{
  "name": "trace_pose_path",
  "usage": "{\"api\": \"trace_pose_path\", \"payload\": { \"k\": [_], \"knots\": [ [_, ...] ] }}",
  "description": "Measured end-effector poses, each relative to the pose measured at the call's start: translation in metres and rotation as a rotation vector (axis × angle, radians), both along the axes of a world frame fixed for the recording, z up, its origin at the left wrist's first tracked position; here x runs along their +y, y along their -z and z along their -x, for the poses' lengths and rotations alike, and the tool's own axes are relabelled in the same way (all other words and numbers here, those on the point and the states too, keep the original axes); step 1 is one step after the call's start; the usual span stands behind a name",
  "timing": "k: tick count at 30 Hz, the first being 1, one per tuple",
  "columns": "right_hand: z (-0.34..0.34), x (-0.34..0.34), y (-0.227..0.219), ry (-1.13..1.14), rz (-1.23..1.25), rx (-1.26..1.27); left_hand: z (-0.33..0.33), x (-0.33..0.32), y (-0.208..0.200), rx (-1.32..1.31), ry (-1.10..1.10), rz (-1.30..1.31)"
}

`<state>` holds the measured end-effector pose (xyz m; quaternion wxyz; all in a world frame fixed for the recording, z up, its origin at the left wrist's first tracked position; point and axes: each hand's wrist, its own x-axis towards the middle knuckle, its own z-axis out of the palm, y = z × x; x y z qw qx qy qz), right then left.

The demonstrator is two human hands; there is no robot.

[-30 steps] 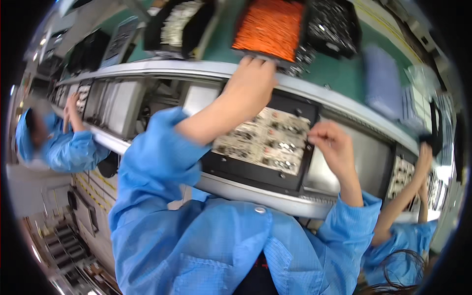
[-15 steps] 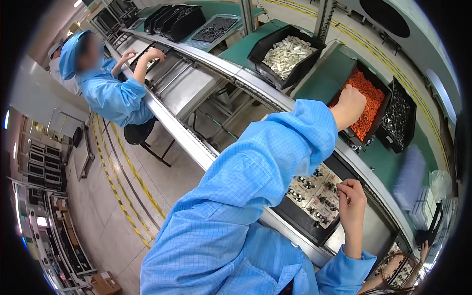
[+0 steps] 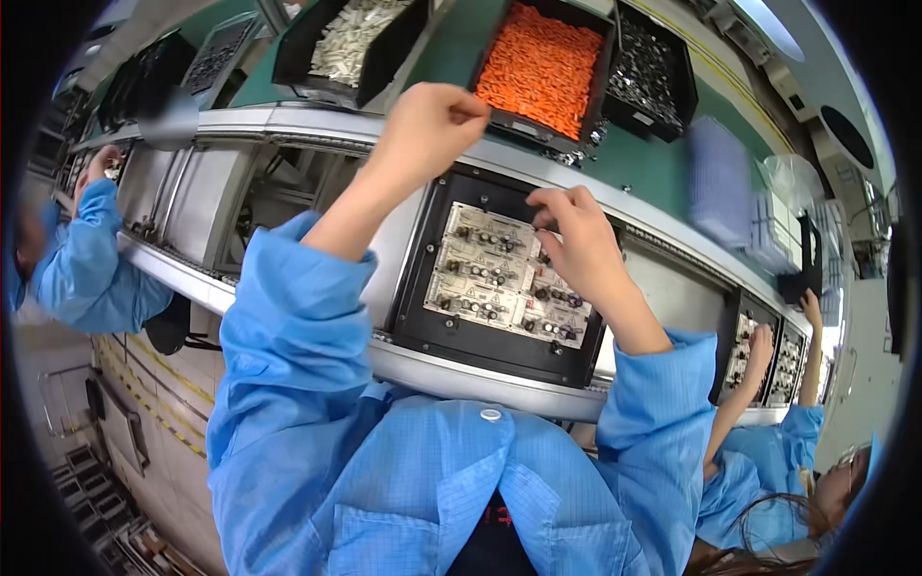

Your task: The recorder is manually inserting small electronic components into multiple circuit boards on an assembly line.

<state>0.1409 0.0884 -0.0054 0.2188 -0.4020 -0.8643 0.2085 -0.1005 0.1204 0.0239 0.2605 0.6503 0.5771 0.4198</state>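
Observation:
My left hand (image 3: 427, 132) is raised over the conveyor's far rail, beside the front left corner of the black bin of small orange parts (image 3: 540, 72). Its thumb and fingertips are pinched together; whatever they hold is too small to make out. Below, a panel of white circuit boards (image 3: 471, 305) lies in a black carrier (image 3: 408, 322), studded with small black cylindrical components. Over that panel's upper right part hovers my right hand (image 3: 581, 240), fingers curled and thumb drawn in toward them. Anything between those fingertips is hidden.
A bin of white parts (image 3: 353, 43) stands left of the orange one, a bin of black parts (image 3: 648, 72) right of it. Stacked bluish trays (image 3: 720, 182) sit farther right. Co-workers' arms reach over the line at left (image 3: 91, 230) and right (image 3: 740, 394).
The view has swung so the carrier sits near the middle. My left hand has come out of the orange parts toward me. My right hand stays over the boards.

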Motion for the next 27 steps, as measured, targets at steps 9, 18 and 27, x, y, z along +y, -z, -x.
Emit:
{"api": "trace_pose_path", "payload": {
  "k": [9, 18, 27],
  "knots": [
    [-0.002, 0.003, 0.007, -0.046, -0.132, -0.140, 0.019, -0.033, 0.040, -0.140, -0.054, 0.252],
    [-0.010, 0.015, 0.010, 0.031, -0.045, -0.073, -0.007, -0.058, 0.020, -0.023, -0.013, 0.275],
    [-0.054, 0.109, 0.038, 0.292, -0.233, 0.037, -0.011, -0.060, 0.019, 0.270, 0.182, 0.127]
  ]
}}
